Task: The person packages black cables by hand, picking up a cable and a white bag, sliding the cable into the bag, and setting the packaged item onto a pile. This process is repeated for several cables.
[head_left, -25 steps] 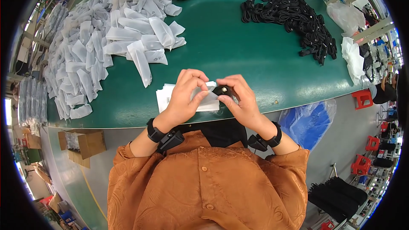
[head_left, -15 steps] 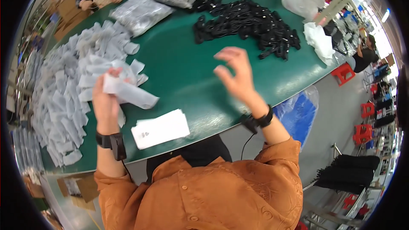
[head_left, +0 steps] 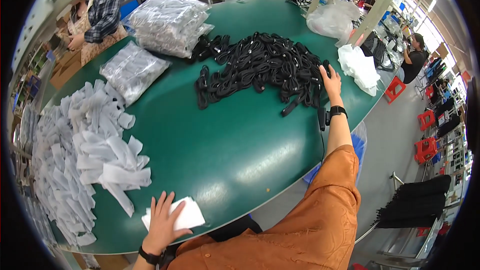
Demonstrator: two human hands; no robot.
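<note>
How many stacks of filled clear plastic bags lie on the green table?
2: one large stack of filled clear plastic bags at the far edge, one smaller stack nearer, left of the black cable pile. Others may be hidden.

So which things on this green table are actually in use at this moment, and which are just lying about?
In use:
- right hand reaching into the pile of black cables
- left hand flat on the small stack of white bags
- heap of filled white bags beside it

Lying about:
- clear bundles of packed bags
- crumpled plastic bags at the table's far edge
- red stools on the floor
</note>
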